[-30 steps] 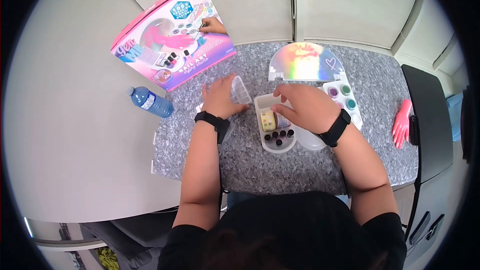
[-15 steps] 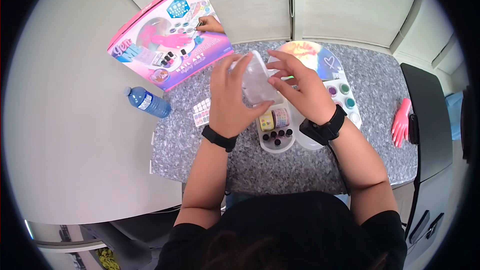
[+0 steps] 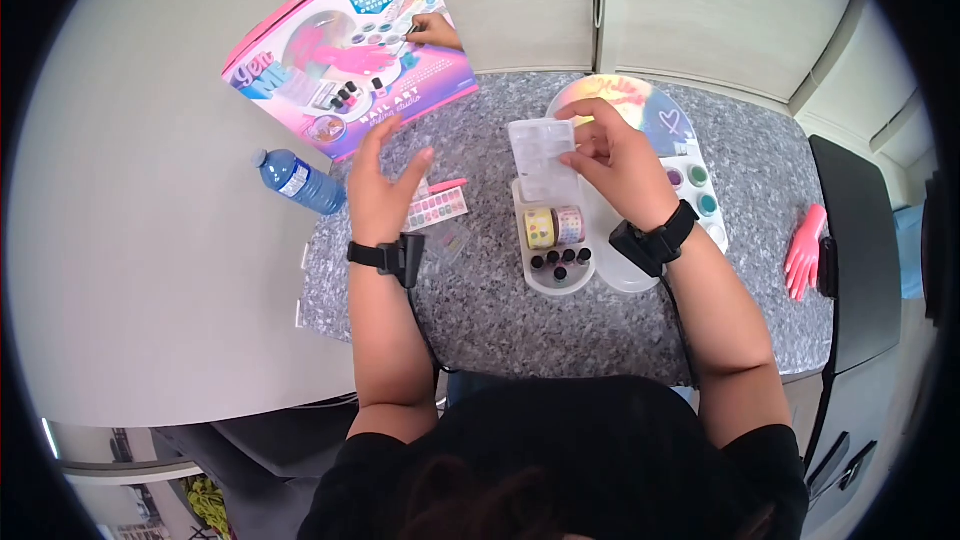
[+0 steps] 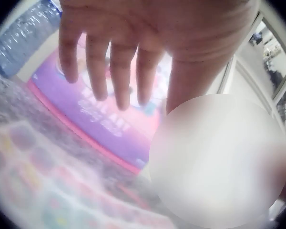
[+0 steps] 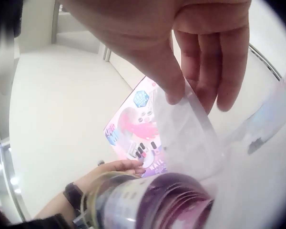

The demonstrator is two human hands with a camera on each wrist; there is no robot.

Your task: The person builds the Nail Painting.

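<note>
A translucent compartment case [image 3: 541, 159] hangs over the upper part of the white tray [image 3: 525, 275]; my right hand [image 3: 628, 172] pinches its right edge between thumb and fingers. The right wrist view shows the thumb on the near face of the case [image 5: 186, 136]. My left hand [image 3: 378, 202] is empty, fingers spread, above the sticker sheets [image 3: 440, 208] on the counter. In the left wrist view the left hand [image 4: 128, 52] has its fingers extended. Two tape rolls [image 3: 540, 229] and several black-capped bottles [image 3: 560, 274] sit in the tray.
The nail art box [image 3: 350, 60] stands at the back left, with a water bottle [image 3: 299, 181] beside it. Paint pots [image 3: 708, 205] are on the tray's right, below the shiny arched panel [image 3: 640, 110]. A pink model hand [image 3: 803, 255] lies at the far right.
The left hand has let go of the case and moved left. The right hand now holds the case alone, and it has shifted to the right. More of the sticker sheets shows.
</note>
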